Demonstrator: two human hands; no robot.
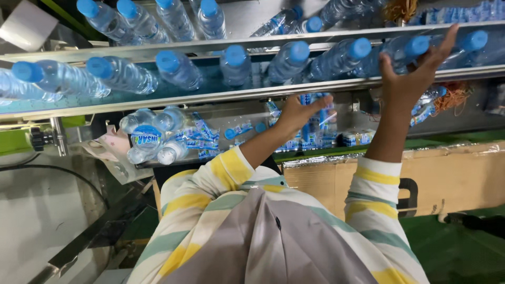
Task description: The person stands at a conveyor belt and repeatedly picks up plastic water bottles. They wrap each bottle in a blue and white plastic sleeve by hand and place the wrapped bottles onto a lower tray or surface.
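We note blue-capped bottles lying on conveyor. Loose bottles below in tray. Left hand low, fingers together over label bundles; grip unclear. Right hand raised, fingers spread, touching bottle on belt. Cardboard box beneath.

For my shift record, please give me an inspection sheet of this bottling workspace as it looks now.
Surface: long metal conveyor channel with shiny rails, running across the view.
Job's things: clear plastic water bottles with blue caps lying in a row on the conveyor.
Clutter: loose blue-and-white labels and spare bottles on the lower shelf; brown cardboard box.
Hands: right hand open, fingers against a bottle on the conveyor; left hand reaching over the label stacks, grip unclear.
Cables: black cable at lower left.
Surroundings: green floor; striped sleeves.
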